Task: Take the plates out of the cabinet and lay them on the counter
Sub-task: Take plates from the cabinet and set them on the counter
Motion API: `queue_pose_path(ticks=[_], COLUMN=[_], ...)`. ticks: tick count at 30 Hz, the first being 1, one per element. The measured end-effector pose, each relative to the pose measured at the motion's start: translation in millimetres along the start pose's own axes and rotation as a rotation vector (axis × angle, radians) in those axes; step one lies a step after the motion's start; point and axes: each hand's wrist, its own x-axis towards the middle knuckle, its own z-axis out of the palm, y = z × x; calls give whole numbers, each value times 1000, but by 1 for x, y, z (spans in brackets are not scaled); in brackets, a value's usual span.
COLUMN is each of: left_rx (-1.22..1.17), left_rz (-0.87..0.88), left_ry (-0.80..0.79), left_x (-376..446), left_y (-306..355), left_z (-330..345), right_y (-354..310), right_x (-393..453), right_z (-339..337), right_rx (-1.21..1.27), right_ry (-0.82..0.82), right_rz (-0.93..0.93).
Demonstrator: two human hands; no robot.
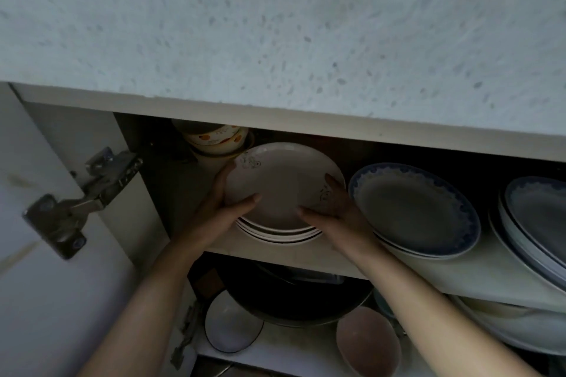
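A stack of several cream plates (283, 180) with small printed motifs sits at the left of the cabinet's upper shelf (306, 257). My left hand (225, 208) grips the stack's left rim, thumb lying on the top plate. My right hand (332, 208) grips the right rim, thumb on the top plate too. The speckled counter (275, 24) spreads above the cabinet opening.
Blue-rimmed plates (413, 208) are stacked to the right, with more plates (536, 223) at the far right. Patterned bowls (214, 138) stand behind the cream stack. The lower shelf holds a dark pan (291, 300), bowls and dishes. The open door with its hinge (82, 196) is at left.
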Motion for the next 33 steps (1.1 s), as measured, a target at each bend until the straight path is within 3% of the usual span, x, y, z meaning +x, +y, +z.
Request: queue_pose_path(ticks=[11,20,33], left_rx=[44,-54,79], left_rz=[21,1,-28], left_ry=[54,29,100], left_x=[-9,-38,-130], left_y=[-4,3,46], left_z=[1,1,5], right_y=[-3,-10,-24], right_x=[-7,-28,-99], right_z=[0,-3,-20], right_rx=[11,-22,26], right_ry=[-11,-20,-177], right_rz=[58,-38,-85])
